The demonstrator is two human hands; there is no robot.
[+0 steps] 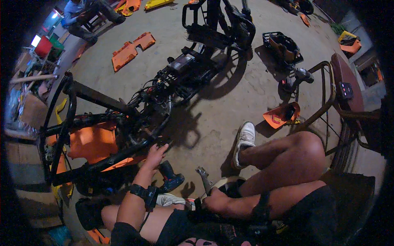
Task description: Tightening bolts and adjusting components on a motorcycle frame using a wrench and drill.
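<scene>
My left hand (155, 156) reaches to the lower edge of a stripped black scooter frame (98, 166), its fingers stretched out and apart. No object shows in it; whether the fingertips touch the frame I cannot tell. In front of my lap my right hand (216, 201) is closed round a metal adjustable wrench (204, 177), its jaw end pointing up and away from me. A dark cordless drill (171, 178) with a blue-marked body rests on the floor just right of my left forearm. Loose wiring (150, 92) and an orange panel (93, 141) show within the frame.
An orange body panel (133, 50) lies beyond the frame. To the right are a black basket (283, 47), another cordless drill (301, 76), an orange cover (282, 115) and a metal-legged chair (328, 88) holding a small black device (346, 90). Another person (84, 18) sits far left.
</scene>
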